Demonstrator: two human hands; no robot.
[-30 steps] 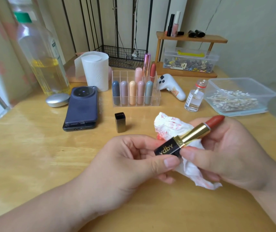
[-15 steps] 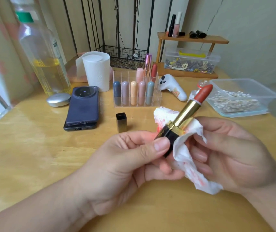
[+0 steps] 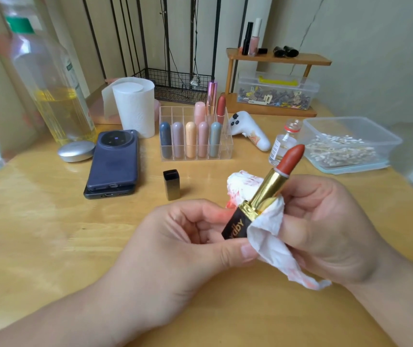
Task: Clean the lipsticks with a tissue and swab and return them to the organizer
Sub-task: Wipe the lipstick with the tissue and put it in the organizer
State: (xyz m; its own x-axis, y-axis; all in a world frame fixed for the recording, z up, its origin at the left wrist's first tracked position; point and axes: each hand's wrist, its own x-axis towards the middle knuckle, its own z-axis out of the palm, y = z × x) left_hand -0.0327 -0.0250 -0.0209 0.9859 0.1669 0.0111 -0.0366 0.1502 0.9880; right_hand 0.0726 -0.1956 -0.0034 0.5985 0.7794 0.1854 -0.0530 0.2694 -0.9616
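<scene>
Lipstick (image 3: 266, 190) is tilted in the air over the table (image 3: 50, 234), red bullet bare and uppermost. At the left, my left hand (image 3: 175, 249) pinches its black base between thumb and curled fingers. At the right, my right hand (image 3: 330, 229) is curled round the stained tissue (image 3: 273, 246), pressing it to the gold collar. I judge it light and slick-cased; the waxy bullet is soft and smears, so grip belongs on the base.
</scene>
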